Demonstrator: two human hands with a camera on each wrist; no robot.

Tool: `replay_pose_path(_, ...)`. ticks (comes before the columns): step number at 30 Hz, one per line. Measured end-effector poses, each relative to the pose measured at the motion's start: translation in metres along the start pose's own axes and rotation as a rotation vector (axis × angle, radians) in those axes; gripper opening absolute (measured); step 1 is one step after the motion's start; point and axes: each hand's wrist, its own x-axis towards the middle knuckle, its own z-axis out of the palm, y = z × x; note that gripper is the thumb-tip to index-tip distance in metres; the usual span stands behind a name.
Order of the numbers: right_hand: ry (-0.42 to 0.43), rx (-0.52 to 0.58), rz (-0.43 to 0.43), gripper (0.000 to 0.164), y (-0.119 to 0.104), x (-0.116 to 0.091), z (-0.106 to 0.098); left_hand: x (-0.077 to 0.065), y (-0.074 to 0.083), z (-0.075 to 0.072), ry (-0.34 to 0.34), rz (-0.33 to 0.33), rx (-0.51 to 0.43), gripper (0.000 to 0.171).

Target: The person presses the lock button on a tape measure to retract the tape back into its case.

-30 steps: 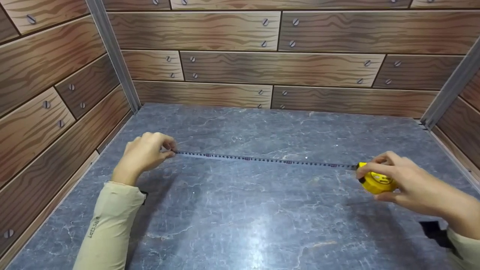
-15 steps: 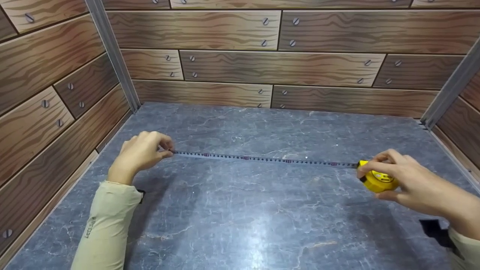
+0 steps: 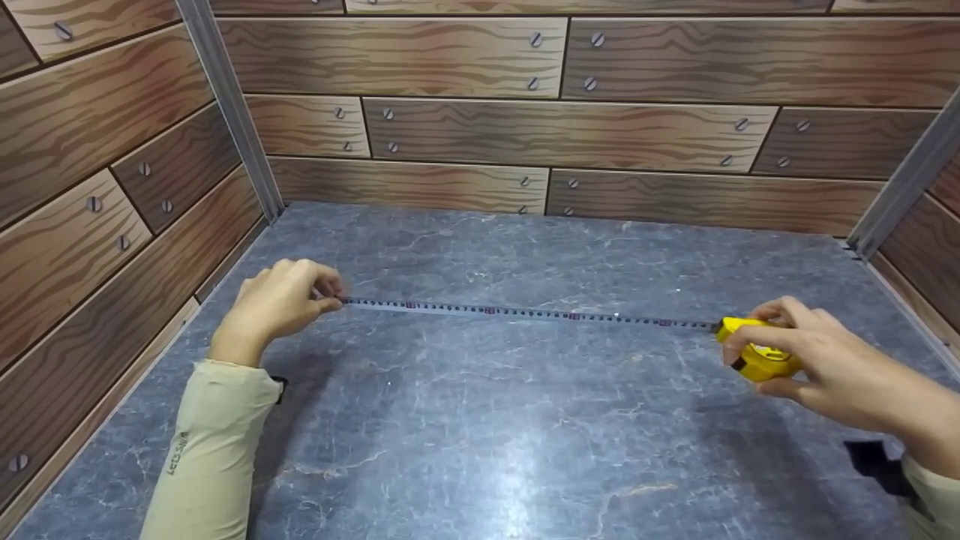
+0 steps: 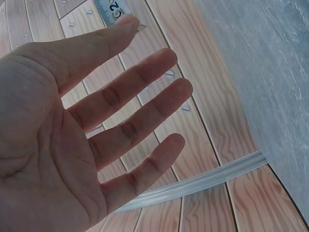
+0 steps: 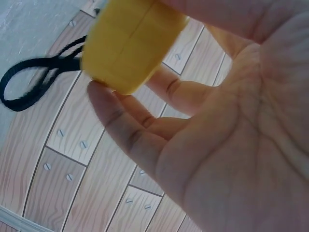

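A yellow tape measure (image 3: pixel 772 363) is gripped between the thumb and fingers of my right hand (image 3: pixel 832 360), above the right side of the table. Its blade (image 3: pixel 525 312) stretches out almost level to the left, printed with dark numbers and red marks. At the far end, my left hand (image 3: pixel 274 304) pinches the blade's tip with the thumb; the other fingers spread apart in the left wrist view, where a bit of the blade (image 4: pixel 113 8) shows by the thumb. A black wrist strap (image 5: pixel 38 72) hangs from the yellow case in the right wrist view.
The blue-grey marbled tabletop (image 3: pixel 480 420) lies under both hands. Wood-plank patterned walls (image 3: pixel 450 135) enclose it at the back and both sides, with metal corner posts (image 3: pixel 232 105) at the back left and back right.
My left hand has drifted slightly left, drawing a little more blade out. My right hand has shifted a touch to the right with the tape measure, which has tilted slightly.
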Motion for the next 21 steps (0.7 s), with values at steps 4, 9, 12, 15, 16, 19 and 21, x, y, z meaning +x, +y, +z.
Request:
replay_pose_path(4, 0.030, 0.006, -0.018, 0.054, 0.001, -0.001, 0.001, 0.000, -0.002, 0.001, -0.001, -0.006, -0.003, 0.004)
replay_pose_path(9, 0.080, 0.045, -0.028, 0.078, 0.003, -0.001, 0.002, 0.000, -0.005, 0.002, -0.007, -0.022, -0.004, 0.004)
replay_pose_path(12, 0.066, 0.058, -0.014, 0.089, 0.006, -0.001, 0.003, 0.001, -0.005, 0.003, -0.009, -0.022, -0.003, 0.004)
replay_pose_path(15, 0.039, 0.063, -0.001, 0.090, 0.009, 0.001, 0.005, 0.002, -0.005, 0.003, -0.010, -0.017, -0.005, 0.004)
replay_pose_path(16, 0.030, 0.065, 0.006, 0.090, 0.010, 0.002, 0.005, 0.002, -0.005, 0.003, -0.009, -0.016, -0.005, 0.005)
replay_pose_path(19, 0.000, 0.075, 0.027, 0.088, 0.012, 0.003, 0.007, 0.002, -0.004, 0.003, -0.005, -0.012, -0.007, 0.005)
replay_pose_path(21, -0.017, 0.080, 0.044, 0.086, 0.012, 0.003, 0.007, 0.002, -0.004, 0.002, -0.003, -0.012, -0.007, 0.005)
